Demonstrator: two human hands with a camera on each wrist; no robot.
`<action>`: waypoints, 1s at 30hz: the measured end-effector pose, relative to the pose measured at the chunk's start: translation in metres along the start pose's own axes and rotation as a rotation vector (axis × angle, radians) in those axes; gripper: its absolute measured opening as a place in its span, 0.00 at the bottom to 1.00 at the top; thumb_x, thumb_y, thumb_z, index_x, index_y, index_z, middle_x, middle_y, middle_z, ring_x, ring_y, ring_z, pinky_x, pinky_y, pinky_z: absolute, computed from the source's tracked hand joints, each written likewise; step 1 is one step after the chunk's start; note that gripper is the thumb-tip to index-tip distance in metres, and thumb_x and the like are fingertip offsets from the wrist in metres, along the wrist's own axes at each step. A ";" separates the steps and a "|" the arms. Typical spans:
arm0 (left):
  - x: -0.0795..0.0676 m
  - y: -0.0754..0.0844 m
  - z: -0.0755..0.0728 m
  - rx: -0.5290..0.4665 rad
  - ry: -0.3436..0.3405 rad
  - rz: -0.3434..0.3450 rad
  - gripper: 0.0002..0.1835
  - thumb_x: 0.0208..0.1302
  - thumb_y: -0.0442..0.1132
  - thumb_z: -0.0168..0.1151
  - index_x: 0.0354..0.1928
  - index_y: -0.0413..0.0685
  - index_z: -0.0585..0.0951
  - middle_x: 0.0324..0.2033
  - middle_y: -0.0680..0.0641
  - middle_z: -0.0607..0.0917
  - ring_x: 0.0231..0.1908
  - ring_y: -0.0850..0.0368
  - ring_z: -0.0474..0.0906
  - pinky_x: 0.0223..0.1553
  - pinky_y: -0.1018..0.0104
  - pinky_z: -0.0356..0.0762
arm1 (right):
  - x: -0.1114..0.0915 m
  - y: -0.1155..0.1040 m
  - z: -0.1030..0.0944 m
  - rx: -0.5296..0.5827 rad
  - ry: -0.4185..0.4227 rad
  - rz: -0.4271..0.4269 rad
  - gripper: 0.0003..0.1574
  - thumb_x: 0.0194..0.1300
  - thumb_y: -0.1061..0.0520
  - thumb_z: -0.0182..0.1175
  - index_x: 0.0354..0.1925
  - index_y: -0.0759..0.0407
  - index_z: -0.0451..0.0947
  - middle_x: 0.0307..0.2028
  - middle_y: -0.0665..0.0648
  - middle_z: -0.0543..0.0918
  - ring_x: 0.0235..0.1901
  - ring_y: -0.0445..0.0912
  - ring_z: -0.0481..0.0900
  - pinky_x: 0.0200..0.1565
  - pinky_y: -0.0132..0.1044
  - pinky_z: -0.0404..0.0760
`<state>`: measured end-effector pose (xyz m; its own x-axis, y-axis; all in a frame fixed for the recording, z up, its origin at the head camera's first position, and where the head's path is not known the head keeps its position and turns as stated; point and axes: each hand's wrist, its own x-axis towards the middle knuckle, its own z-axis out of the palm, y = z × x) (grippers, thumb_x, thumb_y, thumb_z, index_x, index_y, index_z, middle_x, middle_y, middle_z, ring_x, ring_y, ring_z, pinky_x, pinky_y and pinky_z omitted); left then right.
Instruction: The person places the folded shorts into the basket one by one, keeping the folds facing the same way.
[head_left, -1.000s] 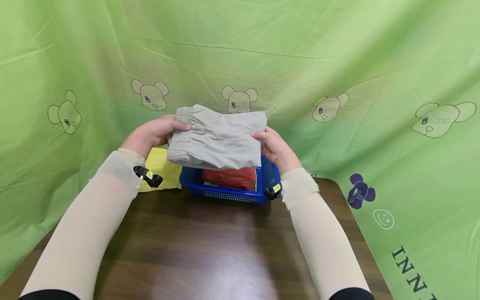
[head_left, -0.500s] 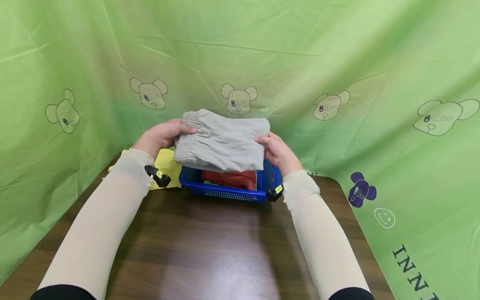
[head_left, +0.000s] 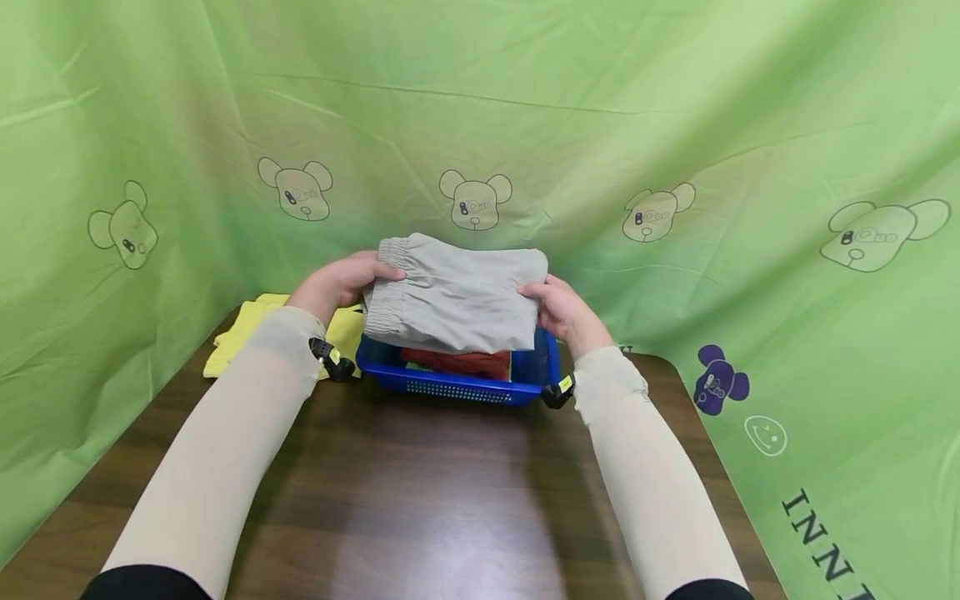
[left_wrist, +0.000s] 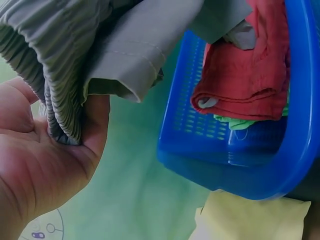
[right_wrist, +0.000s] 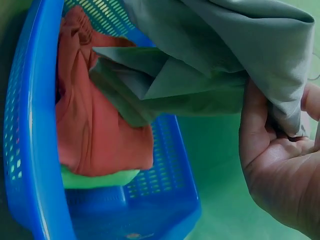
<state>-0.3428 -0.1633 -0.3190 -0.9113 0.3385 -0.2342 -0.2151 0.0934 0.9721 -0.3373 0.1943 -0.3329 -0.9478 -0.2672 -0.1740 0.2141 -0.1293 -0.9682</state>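
Note:
Both hands hold up a folded pair of grey shorts (head_left: 465, 296) over the blue basket (head_left: 457, 387). On the gathered elastic waistband side, the left hand (head_left: 341, 283) grips with its thumb on top and fingers beneath. At the opposite folded edge the right hand (head_left: 562, 308) pinches the cloth between thumb and fingers. Folded red clothing (left_wrist: 250, 85) lies inside the basket on a bright green piece (right_wrist: 100, 178). From the underside of the shorts, loose grey flaps (right_wrist: 175, 85) hang down towards the red cloth in the right wrist view.
Yellow cloth (head_left: 247, 329) lies on the brown wooden table (head_left: 420, 483) to the left of the basket. A green curtain (head_left: 480, 100) printed with bear heads hangs behind the table and along its sides.
The shorts, held by both hands, have moved down and a little to the right, lower over the basket. More of the yellow cloth now shows behind the left arm.

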 end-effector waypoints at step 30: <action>0.025 -0.023 0.016 0.160 0.011 -0.012 0.25 0.73 0.32 0.57 0.69 0.37 0.67 0.46 0.47 0.80 0.38 0.56 0.82 0.41 0.64 0.82 | -0.001 0.027 -0.019 -0.197 0.156 0.072 0.18 0.69 0.65 0.58 0.55 0.58 0.68 0.36 0.53 0.82 0.29 0.45 0.85 0.31 0.40 0.87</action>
<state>-0.3554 -0.1417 -0.3471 -0.9129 0.3266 -0.2448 -0.1680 0.2458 0.9546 -0.3347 0.2090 -0.3624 -0.9601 -0.1164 -0.2543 0.2465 0.0771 -0.9661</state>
